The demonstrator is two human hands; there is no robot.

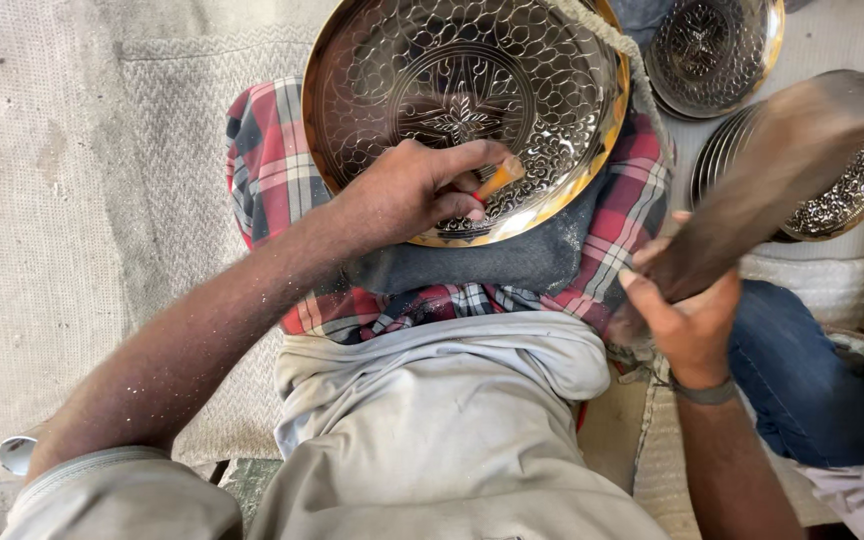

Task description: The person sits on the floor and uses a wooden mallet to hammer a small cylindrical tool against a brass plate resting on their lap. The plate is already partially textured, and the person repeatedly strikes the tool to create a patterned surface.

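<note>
The chisel [500, 177] is pinched in the left hand [407, 195], tip on the engraved plate [467, 110]. The mallet [752, 190], gripped shut in the right hand [687, 325], is best brought down squarely on the chisel head.

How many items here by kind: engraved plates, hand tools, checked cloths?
Engraved metal plates: 3, the large plate on the lap, a smaller plate at top right, and a plate stack at right, counted as one.
Hand tools: 2, punch in left hand, blurred mallet in right hand.
Checked cloths: 1, red checked cloth.
Total: 6
</note>
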